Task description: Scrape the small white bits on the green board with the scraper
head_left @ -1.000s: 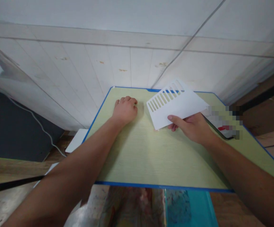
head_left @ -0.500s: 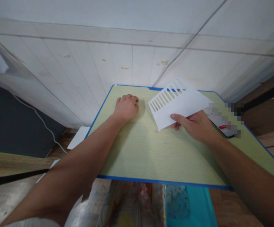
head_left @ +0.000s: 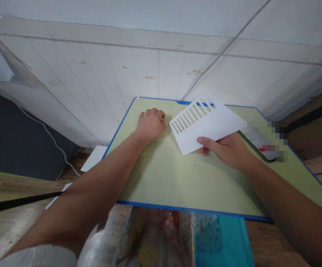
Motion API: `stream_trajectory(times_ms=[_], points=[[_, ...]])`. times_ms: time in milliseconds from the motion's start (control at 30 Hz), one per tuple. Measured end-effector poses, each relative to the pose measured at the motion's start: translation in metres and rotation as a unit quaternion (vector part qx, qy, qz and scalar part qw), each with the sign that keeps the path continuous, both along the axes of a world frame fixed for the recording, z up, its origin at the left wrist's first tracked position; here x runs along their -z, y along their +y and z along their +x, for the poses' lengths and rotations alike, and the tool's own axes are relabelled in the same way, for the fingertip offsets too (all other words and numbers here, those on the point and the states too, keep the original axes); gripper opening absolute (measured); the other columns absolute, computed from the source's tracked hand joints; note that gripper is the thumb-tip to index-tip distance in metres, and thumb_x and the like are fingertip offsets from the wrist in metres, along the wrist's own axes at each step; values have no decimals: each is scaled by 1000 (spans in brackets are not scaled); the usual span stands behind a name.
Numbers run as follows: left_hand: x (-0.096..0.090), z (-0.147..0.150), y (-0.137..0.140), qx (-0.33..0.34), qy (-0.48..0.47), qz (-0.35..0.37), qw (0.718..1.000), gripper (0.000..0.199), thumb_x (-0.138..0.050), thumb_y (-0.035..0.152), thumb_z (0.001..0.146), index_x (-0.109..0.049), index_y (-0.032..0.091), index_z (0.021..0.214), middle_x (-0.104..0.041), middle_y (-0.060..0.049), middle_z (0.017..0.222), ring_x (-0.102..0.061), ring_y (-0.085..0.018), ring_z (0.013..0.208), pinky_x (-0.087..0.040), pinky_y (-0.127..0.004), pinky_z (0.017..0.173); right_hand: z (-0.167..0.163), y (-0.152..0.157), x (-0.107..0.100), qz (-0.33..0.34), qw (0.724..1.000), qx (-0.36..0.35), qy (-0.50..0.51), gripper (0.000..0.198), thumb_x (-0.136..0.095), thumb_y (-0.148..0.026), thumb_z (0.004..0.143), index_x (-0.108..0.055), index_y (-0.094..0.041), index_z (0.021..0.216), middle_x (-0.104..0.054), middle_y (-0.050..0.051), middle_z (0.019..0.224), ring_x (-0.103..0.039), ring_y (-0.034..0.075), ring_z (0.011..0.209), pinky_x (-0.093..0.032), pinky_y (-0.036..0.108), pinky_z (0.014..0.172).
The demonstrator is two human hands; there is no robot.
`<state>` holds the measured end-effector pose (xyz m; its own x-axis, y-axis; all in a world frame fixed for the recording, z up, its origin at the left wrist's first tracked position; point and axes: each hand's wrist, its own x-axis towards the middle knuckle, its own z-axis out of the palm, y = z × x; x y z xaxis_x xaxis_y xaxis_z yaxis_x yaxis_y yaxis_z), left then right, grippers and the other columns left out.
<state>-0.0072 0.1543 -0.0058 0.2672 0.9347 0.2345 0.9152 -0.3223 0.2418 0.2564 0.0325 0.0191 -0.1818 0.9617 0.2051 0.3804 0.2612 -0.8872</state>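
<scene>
My right hand (head_left: 227, 150) grips a thin white slotted plate (head_left: 205, 128) by its near edge, thumb on top and fingers underneath. A row of rounded slots of graded length runs along the plate's far left side. The plate is tilted above the table (head_left: 189, 181), which has a pale yellow-green top and blue edging. To the left of the plate, my left hand (head_left: 151, 124) rests palm down on the tabletop, its fingers loosely curled under. Nothing shows in that hand, and its palm is hidden.
A flat, dark-edged object (head_left: 270, 160), partly pixelated, lies on the table's right side. White panelling (head_left: 144, 63) with a grey cable (head_left: 224, 52) rises behind. Below the near edge are a cluttered container (head_left: 161, 241) and a turquoise bin (head_left: 233, 241). A dark panel (head_left: 19, 141) stands left.
The white slotted plate and my right hand have shifted slightly left and down. My left hand keeps its place on the table, and the whole view has moved a little.
</scene>
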Motion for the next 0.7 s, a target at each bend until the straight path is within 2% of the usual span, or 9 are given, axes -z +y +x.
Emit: stream_trajectory(times_ms=[100,300,500,700], points=[[-2,1,-2,-1,-1,-5,1000,39,-57,25,107,-84,25,136,-79,-16,149,-68,-39,143,-50,-60,127,-3,-4,-2,-20,999,-40,6,50,-92,-69,94,-78,-26,73,-77,7,65,-72,23,56,-67,36,56],[-2,3,-2,-5,-3,-6,1000,42,-56,21,106,-84,24,137,-78,-17,152,-66,-39,146,-48,-61,129,-4,-5,-2,-9,1000,-6,16,50,-93,-67,94,-77,-26,71,-77,8,64,-71,23,53,-64,36,51],[1,-2,2,-8,-25,3,1000,38,-57,24,109,-82,26,137,-77,-17,148,-63,-39,145,-48,-60,128,-17,-28,-6,-37,996,-82,-21,50,-91,-70,97,-78,-28,73,-78,7,67,-76,25,60,-69,37,60],[-1,-1,3,-25,-24,-3,999,41,-57,21,106,-82,25,138,-76,-17,152,-62,-39,147,-46,-61,130,-12,-28,-10,-11,996,-73,-42,48,-89,-61,102,-75,-28,69,-78,7,67,-74,25,62,-68,36,58]])
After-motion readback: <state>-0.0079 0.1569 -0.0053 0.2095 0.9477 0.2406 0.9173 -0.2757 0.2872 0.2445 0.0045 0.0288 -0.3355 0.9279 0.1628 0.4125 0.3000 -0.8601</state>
